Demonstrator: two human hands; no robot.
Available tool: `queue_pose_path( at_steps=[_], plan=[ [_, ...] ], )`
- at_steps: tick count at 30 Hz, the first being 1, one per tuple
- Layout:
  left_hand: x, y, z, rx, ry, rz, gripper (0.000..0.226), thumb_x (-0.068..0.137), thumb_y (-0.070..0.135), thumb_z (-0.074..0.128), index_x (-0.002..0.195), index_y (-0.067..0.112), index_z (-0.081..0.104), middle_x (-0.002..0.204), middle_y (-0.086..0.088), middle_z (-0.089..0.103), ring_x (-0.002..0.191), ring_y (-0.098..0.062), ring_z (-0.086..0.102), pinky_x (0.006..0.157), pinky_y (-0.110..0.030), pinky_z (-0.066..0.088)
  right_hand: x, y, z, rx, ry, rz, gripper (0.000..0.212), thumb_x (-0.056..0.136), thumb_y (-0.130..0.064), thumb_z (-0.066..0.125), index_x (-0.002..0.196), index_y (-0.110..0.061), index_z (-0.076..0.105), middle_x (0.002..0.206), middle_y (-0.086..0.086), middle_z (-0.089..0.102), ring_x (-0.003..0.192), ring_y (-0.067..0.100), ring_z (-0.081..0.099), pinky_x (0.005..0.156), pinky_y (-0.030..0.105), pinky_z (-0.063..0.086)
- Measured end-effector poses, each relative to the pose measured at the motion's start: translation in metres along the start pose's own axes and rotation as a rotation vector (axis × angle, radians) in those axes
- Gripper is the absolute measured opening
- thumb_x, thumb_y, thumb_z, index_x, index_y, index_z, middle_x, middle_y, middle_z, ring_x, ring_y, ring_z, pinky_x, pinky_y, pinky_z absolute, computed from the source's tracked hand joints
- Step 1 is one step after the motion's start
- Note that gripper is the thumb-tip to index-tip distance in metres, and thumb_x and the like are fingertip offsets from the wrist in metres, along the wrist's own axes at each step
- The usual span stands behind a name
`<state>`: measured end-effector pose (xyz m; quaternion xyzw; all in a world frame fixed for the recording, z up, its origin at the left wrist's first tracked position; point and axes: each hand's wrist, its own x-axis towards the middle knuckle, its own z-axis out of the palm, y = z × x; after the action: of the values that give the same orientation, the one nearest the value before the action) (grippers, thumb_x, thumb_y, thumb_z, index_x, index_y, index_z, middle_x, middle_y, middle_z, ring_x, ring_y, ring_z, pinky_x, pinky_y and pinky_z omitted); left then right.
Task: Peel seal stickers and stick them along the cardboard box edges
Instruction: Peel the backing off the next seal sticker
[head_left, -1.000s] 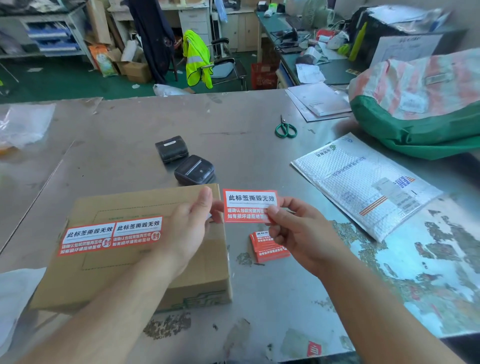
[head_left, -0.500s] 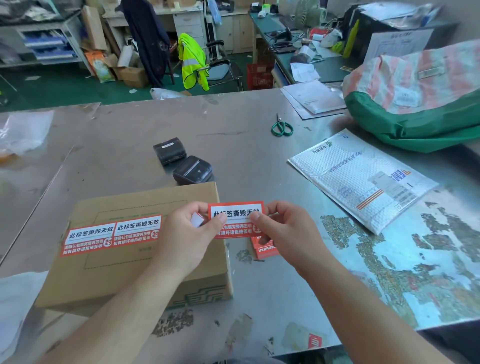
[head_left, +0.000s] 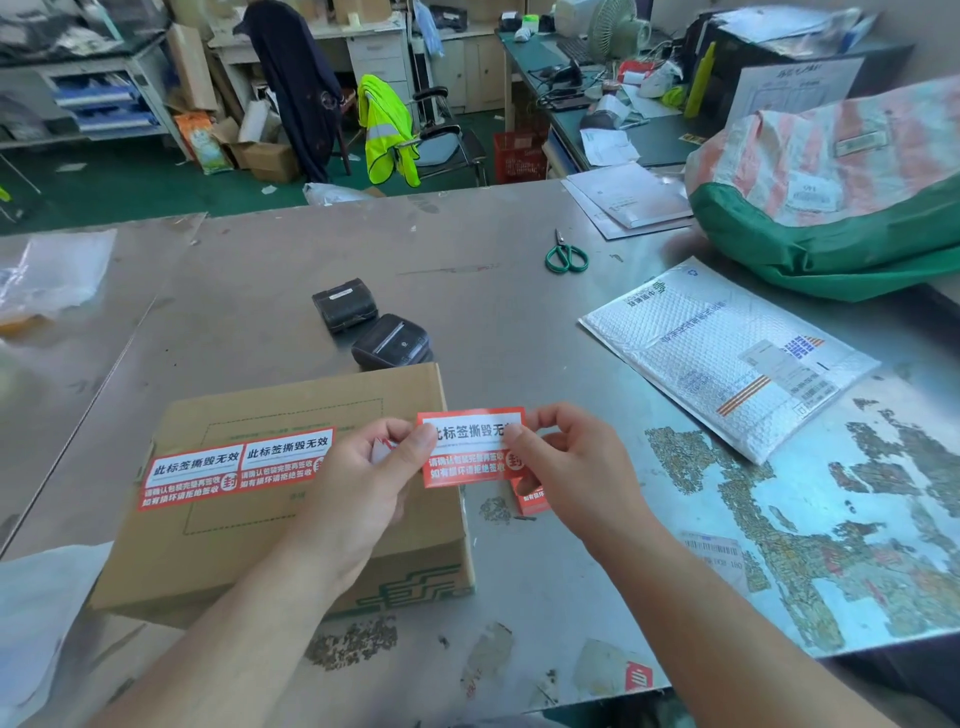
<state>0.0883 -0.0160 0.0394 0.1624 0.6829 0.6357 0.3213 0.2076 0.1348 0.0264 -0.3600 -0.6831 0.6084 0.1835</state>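
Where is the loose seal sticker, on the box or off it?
Off: the seal sticker is pinched at both ends by left hand and right hand, spread flat.

Green-handled scissors, two black printers and a bubble mailer lie on the metal table.

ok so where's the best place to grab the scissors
Take the scissors by the green loops, coming from the near side. They lie flat on the table with the loops toward the person and the blades pointing away.
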Motion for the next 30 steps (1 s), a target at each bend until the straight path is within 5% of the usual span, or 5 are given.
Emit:
queue_pose_path(
  at_steps=[7, 15, 21, 24, 30],
  plan=[
    [-0.004, -0.001, -0.005, -0.096, -0.115, -0.031, 0.037, 0.079, 0.043, 0.072, 0.09, 0.008, 0.067, 0.06, -0.005, 0.036, 0.042, -0.008, 0.019, 0.045, -0.024, 0.012, 0.0, 0.002, 0.007, 0.002, -0.021, 0.043, 0.014, 0.091, -0.026, 0.068, 0.086, -0.014, 0.065, 0.061, -0.003, 0.07, 0.049, 0.014, 0.062, 0.058, 0.05, 0.058],
    [-0.009, 0.002, -0.004, -0.09, -0.101, -0.049, 0.052, 0.077, 0.042, 0.064, 0.104, -0.002, 0.063, 0.062, -0.005, 0.046, 0.042, -0.008, 0.023, 0.048, -0.027, 0.012, 0.0, 0.005, 0.012, -0.087, -0.027, 0.053, 0.018, 0.086, -0.036, 0.074, 0.091, -0.021, 0.066, 0.072, -0.002, 0.074, 0.054, 0.01, 0.063, 0.061, 0.042, 0.059],
    [-0.011, 0.002, 0.001, -0.114, -0.085, -0.039, 0.041, 0.08, 0.037, 0.061, 0.098, 0.001, 0.061, 0.049, 0.004, 0.036, 0.039, -0.006, 0.021, 0.047, -0.028, 0.011, -0.006, 0.007, 0.018, -0.221, 0.038, -0.051, 0.03, 0.08, -0.045, 0.078, 0.104, -0.035, 0.062, 0.097, -0.016, 0.057, 0.09, 0.005, 0.058, 0.074, 0.043, 0.059],
    [-0.011, 0.002, 0.003, -0.116, -0.087, -0.04, 0.038, 0.082, 0.037, 0.06, 0.096, 0.003, 0.061, 0.049, 0.003, 0.037, 0.039, -0.005, 0.022, 0.043, -0.024, 0.013, -0.009, 0.003, 0.02, -0.26, -0.001, -0.16, 0.006, 0.089, -0.039, 0.071, 0.092, -0.034, 0.07, 0.096, -0.015, 0.063, 0.09, 0.001, 0.059, 0.075, 0.029, 0.052],
    [-0.012, 0.006, 0.006, -0.168, -0.089, -0.083, 0.026, 0.085, 0.033, 0.058, 0.093, 0.009, 0.058, 0.052, 0.007, 0.053, 0.035, 0.001, 0.037, 0.037, -0.014, 0.022, -0.016, 0.007, 0.024, -0.193, -0.147, -0.225, 0.018, 0.098, -0.029, 0.061, 0.099, -0.025, 0.078, 0.069, -0.027, 0.063, 0.07, -0.006, 0.058, 0.062, 0.008, 0.037]
  ],
)
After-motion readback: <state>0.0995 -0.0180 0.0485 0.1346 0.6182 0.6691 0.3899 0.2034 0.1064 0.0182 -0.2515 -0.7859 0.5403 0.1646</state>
